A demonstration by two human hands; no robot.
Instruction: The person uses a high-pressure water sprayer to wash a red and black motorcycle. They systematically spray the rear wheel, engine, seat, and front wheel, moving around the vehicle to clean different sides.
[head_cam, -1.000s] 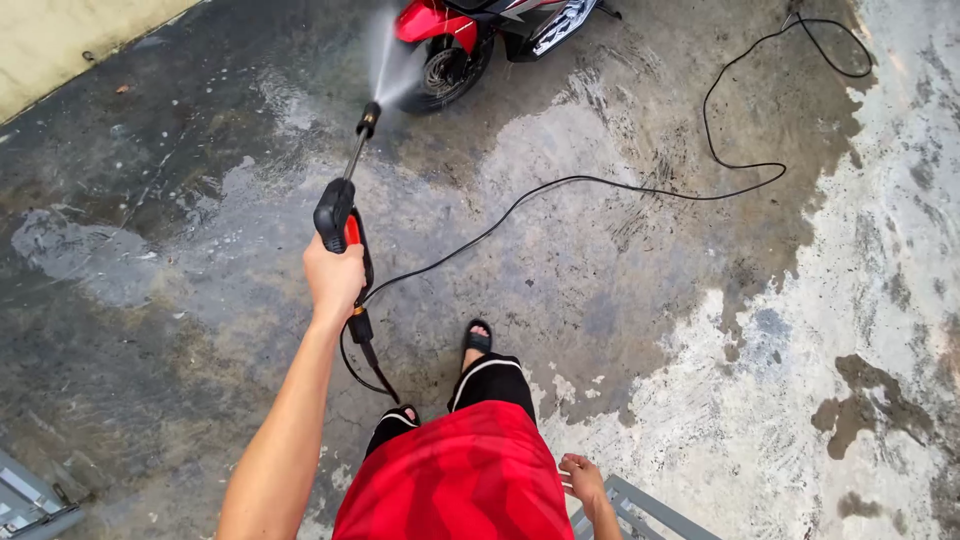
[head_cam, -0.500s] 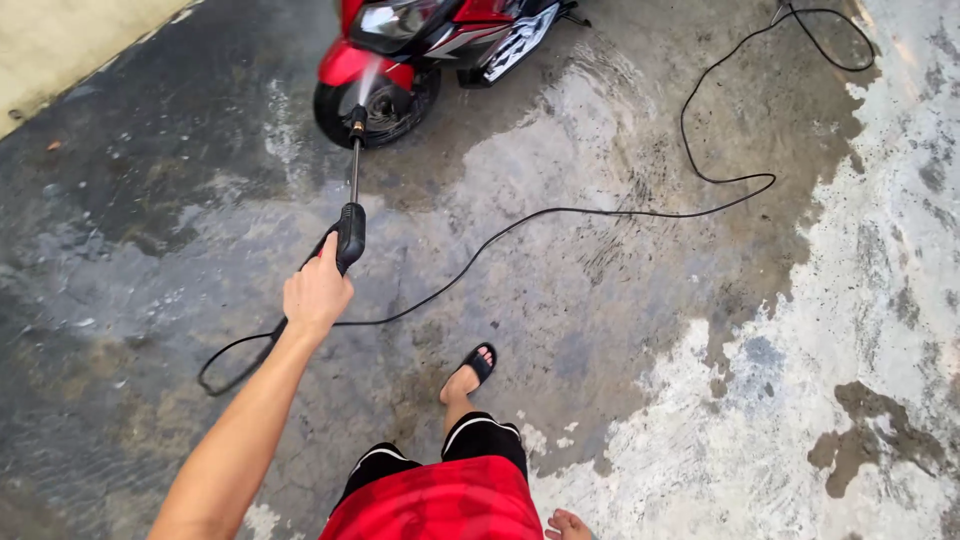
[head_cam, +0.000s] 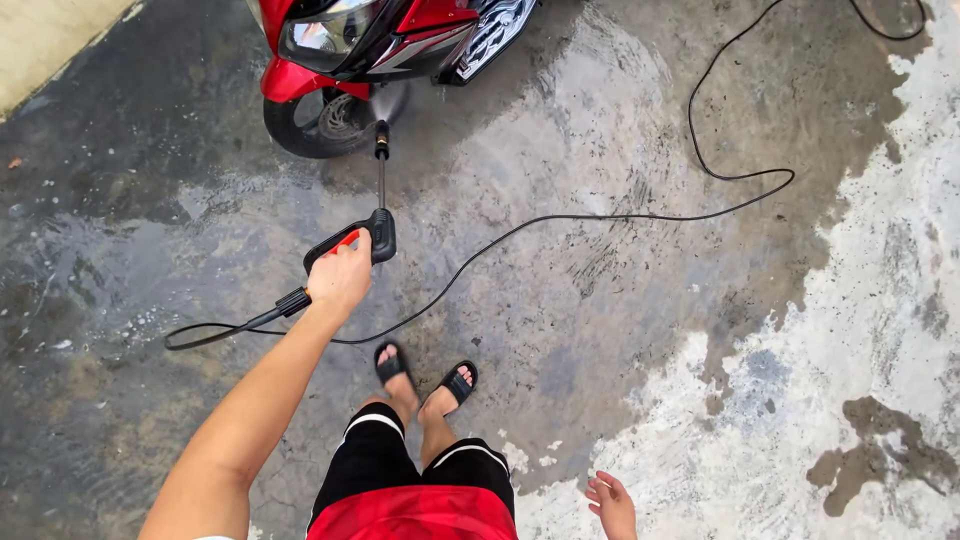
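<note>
Seen from above, the left hand (head_cam: pixel 340 275) is wrapped around the grip of a black pressure-washer spray gun (head_cam: pixel 350 240) with a red trigger. Its thin lance points straight at the front wheel (head_cam: pixel 322 122) of a red scooter (head_cam: pixel 385 30), nozzle close to the tyre. A black hose (head_cam: pixel 600 215) loops from the gun across wet concrete (head_cam: pixel 560 300). The right hand (head_cam: pixel 612 505) hangs free, fingers loosely spread, holding nothing. Open ground lies to the right; a pale wall (head_cam: pixel 50 35) edges the upper left.
</note>
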